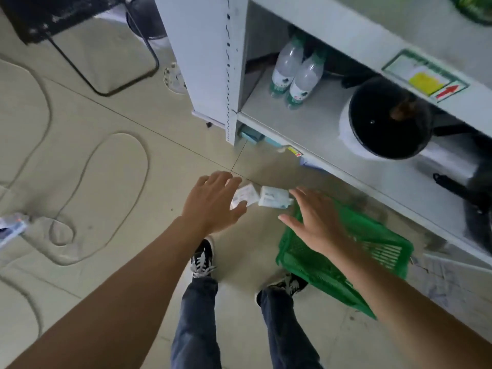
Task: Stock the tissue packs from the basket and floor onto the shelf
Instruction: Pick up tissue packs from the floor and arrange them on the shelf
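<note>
You can read no words anywhere: the shelf-edge price label [425, 75] shows only a yellow patch and a red arrow, and the water bottles' labels [298, 93] are blurred.

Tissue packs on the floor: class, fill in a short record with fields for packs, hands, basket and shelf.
packs: two tissue packs on the floor tiles, side by side
left hand: open, fingers spread above the left pack
right hand: open, beside the right pack
basket: green, on the floor, contents hidden
shelf: holds two water bottles and a black pot
</note>
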Demonstrator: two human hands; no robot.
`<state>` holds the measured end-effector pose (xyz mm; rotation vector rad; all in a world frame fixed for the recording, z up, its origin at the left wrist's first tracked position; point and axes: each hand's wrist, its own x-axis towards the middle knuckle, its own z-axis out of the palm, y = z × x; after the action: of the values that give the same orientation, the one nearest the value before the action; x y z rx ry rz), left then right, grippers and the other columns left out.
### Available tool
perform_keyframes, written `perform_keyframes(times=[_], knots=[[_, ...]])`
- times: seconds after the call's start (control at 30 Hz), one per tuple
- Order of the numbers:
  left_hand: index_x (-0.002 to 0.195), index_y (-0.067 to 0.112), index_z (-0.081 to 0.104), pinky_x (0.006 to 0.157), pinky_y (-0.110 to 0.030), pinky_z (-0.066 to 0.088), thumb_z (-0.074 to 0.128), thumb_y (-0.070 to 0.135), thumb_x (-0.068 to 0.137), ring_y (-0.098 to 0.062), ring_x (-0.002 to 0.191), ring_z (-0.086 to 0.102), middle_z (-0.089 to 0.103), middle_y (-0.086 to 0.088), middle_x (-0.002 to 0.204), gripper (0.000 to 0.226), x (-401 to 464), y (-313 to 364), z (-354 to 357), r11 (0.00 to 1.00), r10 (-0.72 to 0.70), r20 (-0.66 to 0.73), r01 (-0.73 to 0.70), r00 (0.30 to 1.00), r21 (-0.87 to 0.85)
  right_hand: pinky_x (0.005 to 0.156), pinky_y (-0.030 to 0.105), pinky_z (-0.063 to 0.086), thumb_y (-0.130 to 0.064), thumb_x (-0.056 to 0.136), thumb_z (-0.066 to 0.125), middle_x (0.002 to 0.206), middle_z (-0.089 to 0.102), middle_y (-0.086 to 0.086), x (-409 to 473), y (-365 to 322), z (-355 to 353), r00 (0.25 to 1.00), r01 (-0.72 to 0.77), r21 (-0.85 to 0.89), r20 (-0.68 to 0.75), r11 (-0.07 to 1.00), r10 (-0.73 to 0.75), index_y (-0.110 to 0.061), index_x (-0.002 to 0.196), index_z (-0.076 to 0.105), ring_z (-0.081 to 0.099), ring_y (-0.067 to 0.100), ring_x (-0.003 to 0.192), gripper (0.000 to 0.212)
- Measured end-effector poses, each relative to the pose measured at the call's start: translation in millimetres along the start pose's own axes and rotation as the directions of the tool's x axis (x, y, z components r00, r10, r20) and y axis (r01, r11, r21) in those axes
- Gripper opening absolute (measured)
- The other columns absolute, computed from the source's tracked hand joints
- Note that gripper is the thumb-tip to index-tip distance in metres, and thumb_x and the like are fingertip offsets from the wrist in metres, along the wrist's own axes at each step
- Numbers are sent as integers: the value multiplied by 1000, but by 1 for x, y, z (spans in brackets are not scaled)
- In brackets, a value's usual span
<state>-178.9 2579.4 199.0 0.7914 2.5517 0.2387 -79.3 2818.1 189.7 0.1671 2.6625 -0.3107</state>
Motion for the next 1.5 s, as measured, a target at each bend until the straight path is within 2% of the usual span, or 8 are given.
perform_keyframes(times=[0.1,0.43,0.8,1.0,1.1,1.23,1.43,1.5], knots=[[150,20,45,118,-43,31,50,54,96,-26,145,41,49,-6,153,64,33,-21,72,1000,-9,61,8,998,12,97,46,52,-68,92,46,138,59,7,38,17,70,997,20,-20,78,1000,-19,-15,140,50,61,29,118,71],[151,19,42,113,-46,34,47,56,95,-31,141,43,47,-9,152,68,115,-71,280,995,-98,203,97,974,16,107,47,46,-59,87,69,147,49,15,164,90,250,956,62,-128,294,990,-22,-13,145,45,51,38,131,78],[161,17,20,115,-56,32,64,51,91,-38,147,33,22,-13,166,89,197,-98,398,963,-173,190,207,966,-173,109,54,43,-29,70,92,154,35,14,276,129,342,935,-24,-164,344,986,80,-18,160,17,39,41,141,118],[161,17,18,110,-56,38,81,45,82,-40,137,43,36,-17,156,105,210,-99,431,918,-253,265,317,930,-236,109,50,39,-54,69,88,147,43,15,270,135,368,914,-157,-192,342,969,216,-13,147,36,42,37,138,103],[154,13,30,104,-48,43,90,44,71,-38,127,50,41,-17,144,107,201,-97,442,839,-365,279,443,888,-315,111,46,41,-67,60,87,149,44,15,261,132,374,871,-246,-128,407,961,277,-10,148,39,45,34,139,115],[129,8,53,85,-36,44,93,45,65,-23,101,47,46,-17,127,85,178,-95,454,708,-490,363,605,792,-365,106,41,49,-55,54,95,149,50,14,242,119,388,808,-444,140,490,885,328,-9,148,37,53,33,135,120],[113,9,46,57,-29,48,92,29,71,-19,78,60,61,-7,103,66,135,-98,446,466,-620,365,700,695,-540,95,36,54,-52,52,96,143,56,10,209,86,397,737,-640,382,550,667,393,-10,145,34,60,31,126,120],[116,9,45,60,-32,52,93,27,71,-20,80,63,62,-7,104,68,120,-103,436,380,-641,402,725,654,-575,85,34,55,-50,54,96,131,59,2,202,81,390,734,-660,470,568,586,371,-12,136,41,63,24,114,106]])
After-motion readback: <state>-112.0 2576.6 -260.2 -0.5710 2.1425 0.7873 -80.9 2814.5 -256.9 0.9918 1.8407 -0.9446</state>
